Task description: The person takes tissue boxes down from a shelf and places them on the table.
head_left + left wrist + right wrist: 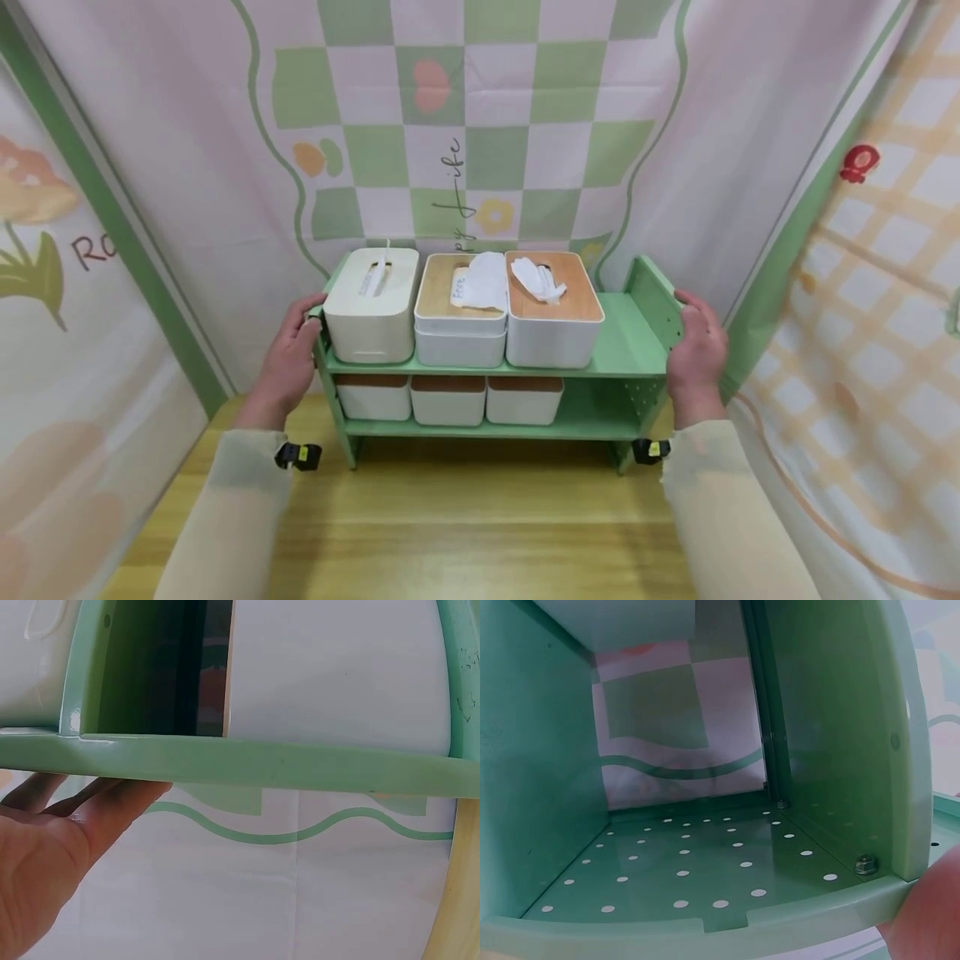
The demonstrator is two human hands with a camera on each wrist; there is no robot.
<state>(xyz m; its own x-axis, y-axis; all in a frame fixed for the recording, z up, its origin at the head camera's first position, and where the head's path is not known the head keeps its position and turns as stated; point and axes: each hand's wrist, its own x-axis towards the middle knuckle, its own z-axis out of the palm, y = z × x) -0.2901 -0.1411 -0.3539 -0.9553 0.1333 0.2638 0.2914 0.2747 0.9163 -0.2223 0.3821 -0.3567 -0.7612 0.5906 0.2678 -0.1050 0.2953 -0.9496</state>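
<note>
A green two-tier shelf (498,428) stands on the wooden table between my hands. My left hand (291,354) holds its left side panel near the top, and the left wrist view shows those fingers (124,806) against the panel's outer face. At the other end my right hand (697,348) grips the upper edge of the right side panel (654,304). Only a bit of that hand (930,915) shows in the right wrist view, beside the perforated panel (705,862). On the upper tier sit a cream tissue box (371,325), a white tissue box with a pale wooden lid (459,346) and another with an orange-brown lid (555,342).
The lower tier holds three white bins (447,404) with brown tops. Behind the shelf hangs a checkered green and white curtain (495,154), with more printed cloth (870,358) at both sides. The wooden table (480,542) extends in front.
</note>
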